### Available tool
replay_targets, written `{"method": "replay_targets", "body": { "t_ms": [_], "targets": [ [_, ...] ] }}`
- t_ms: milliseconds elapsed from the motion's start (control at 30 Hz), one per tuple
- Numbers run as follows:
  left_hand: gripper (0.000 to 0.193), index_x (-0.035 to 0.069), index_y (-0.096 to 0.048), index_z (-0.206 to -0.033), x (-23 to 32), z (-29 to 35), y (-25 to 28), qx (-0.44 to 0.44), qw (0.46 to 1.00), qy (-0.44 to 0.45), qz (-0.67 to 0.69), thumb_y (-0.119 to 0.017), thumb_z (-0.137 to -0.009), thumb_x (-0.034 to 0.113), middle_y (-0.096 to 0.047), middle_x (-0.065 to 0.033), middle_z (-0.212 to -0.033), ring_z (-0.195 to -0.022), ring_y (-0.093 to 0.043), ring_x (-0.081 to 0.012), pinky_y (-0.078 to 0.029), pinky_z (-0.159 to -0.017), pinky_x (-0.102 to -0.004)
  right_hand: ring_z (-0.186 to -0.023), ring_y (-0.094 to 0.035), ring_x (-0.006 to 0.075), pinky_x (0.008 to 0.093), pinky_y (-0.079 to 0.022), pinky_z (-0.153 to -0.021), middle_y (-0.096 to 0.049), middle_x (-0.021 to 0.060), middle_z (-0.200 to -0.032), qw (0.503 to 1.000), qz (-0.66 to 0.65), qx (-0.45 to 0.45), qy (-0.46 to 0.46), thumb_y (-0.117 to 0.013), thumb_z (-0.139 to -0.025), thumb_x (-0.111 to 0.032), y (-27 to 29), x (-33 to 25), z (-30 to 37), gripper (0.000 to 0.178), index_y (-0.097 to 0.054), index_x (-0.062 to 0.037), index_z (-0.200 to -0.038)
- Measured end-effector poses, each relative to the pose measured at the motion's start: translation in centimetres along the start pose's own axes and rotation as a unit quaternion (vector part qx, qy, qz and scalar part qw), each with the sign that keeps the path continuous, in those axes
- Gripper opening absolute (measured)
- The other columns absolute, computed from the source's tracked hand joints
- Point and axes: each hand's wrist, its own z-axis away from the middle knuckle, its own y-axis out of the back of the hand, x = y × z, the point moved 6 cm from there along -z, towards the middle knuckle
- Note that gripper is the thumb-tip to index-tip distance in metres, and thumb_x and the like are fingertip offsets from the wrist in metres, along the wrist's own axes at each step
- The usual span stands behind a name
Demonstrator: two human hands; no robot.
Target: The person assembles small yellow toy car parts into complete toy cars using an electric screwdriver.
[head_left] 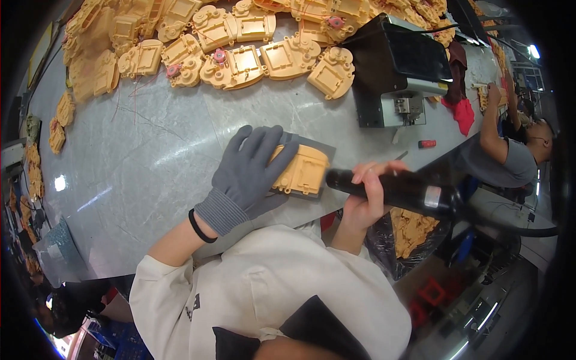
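Gloved left hand (249,171) is curling partway over a yellow housing (309,170), gripping its left side on a dark pad (321,147), probably steadying it. Bare right hand (370,198) is wrapping round 1 black tool (414,193), tip meeting the housing's right edge; contact unclear. Leftward, the desk (150,180) is offering room; 1 black machine (381,72) and yellow parts (291,59) are bounding the far side.

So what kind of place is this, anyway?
Probably a factory workshop. Many similar yellow-orange plastic casings are piled along a smooth grey workbench, the right hand holds a black cylindrical tool, and another person in a grey short-sleeved top is at right.
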Motion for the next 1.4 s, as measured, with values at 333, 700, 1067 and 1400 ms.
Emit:
{"method": "replay_targets", "body": {
  "t_ms": [333,700,1067,1400],
  "targets": [
    [0.075,0.01,-0.046,-0.125,0.3,-1.9,-1.3,-0.039,0.994,-0.031,0.096,-0.074,-0.061,0.037,-0.041,-0.0175,-0.13,-0.113,-0.043,-0.0361,-0.036,-0.097,-0.046,-0.048,-0.045,0.0142,0.0325,-0.044,-0.056,-0.043,0.0047,-0.06,0.979,0.005,0.013,0.201,-0.05,-0.073,-0.003,2.2,-5.9,-5.8,0.052,-0.03,-0.0003,-0.121],
    [0.076,0.005,-0.047,-0.12,-2.1,3.0,-2.6,0.203,0.966,0.062,0.146,-0.081,-0.056,0.027,-0.052,-0.0153,-0.111,-0.102,-0.052,-0.0349,-0.037,-0.097,-0.0483,-0.05,-0.049,0.0166,0.0308,-0.043,-0.055,-0.05,0.0062,-0.067,0.981,0.105,-0.017,0.159,-0.056,-0.07,0.01,0.7,-5.0,-16.2,0.032,-0.046,0.0034,-0.1],
    [0.076,0.005,-0.047,-0.118,-2.7,1.9,-2.0,0.188,0.959,0.041,0.206,-0.082,-0.053,0.023,-0.056,-0.0117,-0.106,-0.105,-0.051,-0.0332,-0.031,-0.101,-0.0519,-0.049,-0.049,0.0176,0.0348,-0.044,-0.052,-0.051,0.0069,-0.063,0.963,-0.07,-0.246,0.081,-0.053,-0.071,0.006,-3.7,-6.1,-3.1,0.042,-0.035,-0.005,-0.107],
    [0.079,0.008,-0.046,-0.121,-3.4,2.3,-2.4,0.185,0.961,0.046,0.2,-0.082,-0.053,0.026,-0.058,-0.0098,-0.106,-0.104,-0.053,-0.0305,-0.033,-0.101,-0.052,-0.055,-0.051,0.0169,0.0319,-0.043,-0.054,-0.053,0.0077,-0.07,0.911,-0.066,-0.406,0.037,-0.053,-0.072,0.012,-8.4,-4.2,-0.6,0.044,-0.034,-0.006,-0.108]
  ]
}}
